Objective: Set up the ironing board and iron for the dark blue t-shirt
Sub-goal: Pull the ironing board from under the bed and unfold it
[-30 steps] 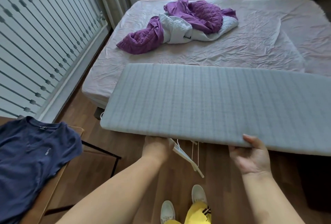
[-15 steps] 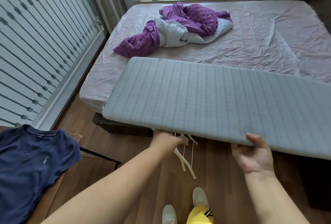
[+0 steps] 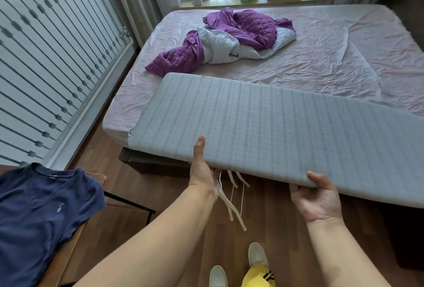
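We are holding the ironing board (image 3: 275, 130) by its near edge, with its far part lying over the bed (image 3: 332, 57) and its white legs (image 3: 231, 197) hanging folded below it. Our left hand (image 3: 203, 172) is gripping the edge with the thumb on the cover and the fingers under it, and our right hand (image 3: 317, 197) is curling round the rim further right, palm up. We think the board could tip or slide, because both hands are sitting on one long side and the right end is reaching far out. The loose legs could also swing and catch on the bed frame or hit our shoes (image 3: 257, 257). The dark blue t-shirt (image 3: 39, 213) is waiting on the bench (image 3: 101, 177) at the left, and we are seeing no iron. Compared with half a second ago, the left hand has come from below the board to its edge, thumb now on top, and the board is lying further over the bed.
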